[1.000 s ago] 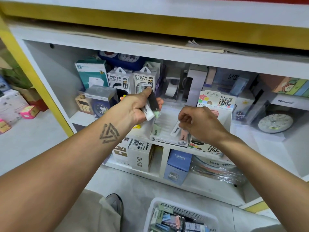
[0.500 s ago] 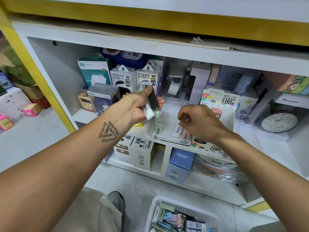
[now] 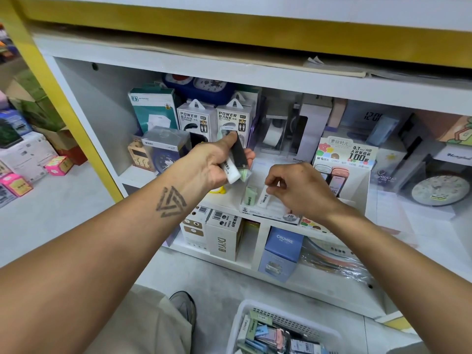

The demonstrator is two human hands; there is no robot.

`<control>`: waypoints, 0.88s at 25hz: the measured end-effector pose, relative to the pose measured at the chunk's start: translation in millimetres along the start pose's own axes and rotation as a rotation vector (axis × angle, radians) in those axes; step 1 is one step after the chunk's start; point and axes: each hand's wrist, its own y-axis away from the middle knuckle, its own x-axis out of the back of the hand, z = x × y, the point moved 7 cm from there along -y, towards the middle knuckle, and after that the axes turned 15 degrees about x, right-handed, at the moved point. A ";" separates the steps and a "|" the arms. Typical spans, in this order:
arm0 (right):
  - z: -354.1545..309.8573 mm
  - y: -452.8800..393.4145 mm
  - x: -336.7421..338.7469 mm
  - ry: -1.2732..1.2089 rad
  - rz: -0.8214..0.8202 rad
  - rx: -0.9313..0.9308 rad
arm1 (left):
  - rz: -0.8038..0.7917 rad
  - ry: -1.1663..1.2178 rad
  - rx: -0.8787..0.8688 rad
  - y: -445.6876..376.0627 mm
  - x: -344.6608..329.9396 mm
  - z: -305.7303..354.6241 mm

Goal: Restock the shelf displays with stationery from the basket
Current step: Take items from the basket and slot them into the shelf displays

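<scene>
Left hand [image 3: 214, 164] grips black, white and green slim lead cases [image 3: 236, 163]; right hand [image 3: 298, 186] pinches white slim case [image 3: 263, 198] standing in the white cardboard display tray [image 3: 270, 213], beside the pale green case [image 3: 249, 195].

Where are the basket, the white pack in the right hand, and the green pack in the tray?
basket [image 3: 288, 320], head view, back rim.
white pack [image 3: 263, 198], head view, lower body.
green pack [image 3: 250, 195], head view, front face.
</scene>
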 end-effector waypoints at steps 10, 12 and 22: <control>-4.5 5.4 -14.3 0.101 -0.201 0.043 | -0.003 -0.001 -0.020 -2.3 -7.0 -0.9; -10.4 1.5 -9.2 0.050 -0.155 0.047 | 0.001 -0.003 -0.024 -3.7 -10.6 -2.2; -21.4 6.4 5.2 -0.910 0.176 -0.324 | 0.070 0.020 -0.097 -14.4 -30.9 -9.7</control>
